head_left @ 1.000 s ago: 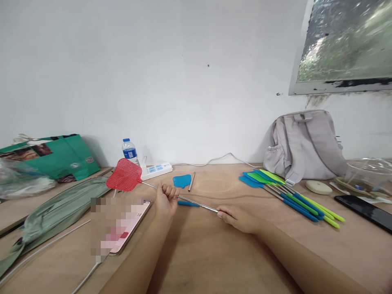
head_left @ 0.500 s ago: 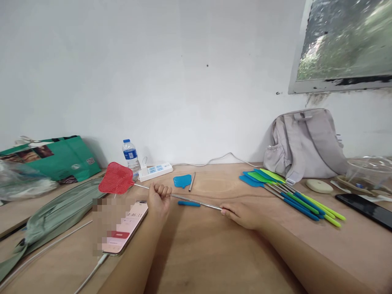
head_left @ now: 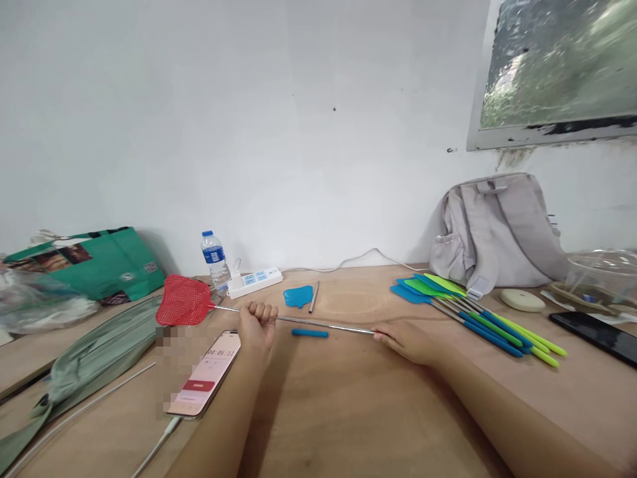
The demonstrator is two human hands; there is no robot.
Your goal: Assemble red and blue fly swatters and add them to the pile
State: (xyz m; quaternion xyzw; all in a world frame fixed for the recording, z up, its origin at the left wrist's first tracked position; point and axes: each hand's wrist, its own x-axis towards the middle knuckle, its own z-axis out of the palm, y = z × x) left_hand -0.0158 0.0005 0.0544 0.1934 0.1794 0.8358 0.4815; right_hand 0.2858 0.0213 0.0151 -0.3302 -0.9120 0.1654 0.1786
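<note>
Wooden tabletop spreads beneath the red swatter, its head about nine o'clock from the left hand, which clasps the shaft; the right hand pinches the three-o'clock end (too hard a tug could separate it).

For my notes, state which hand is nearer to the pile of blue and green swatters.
Right. The right hand is left of the pile; the left hand is farther left, gripping the red swatter by its metal rod.
</note>
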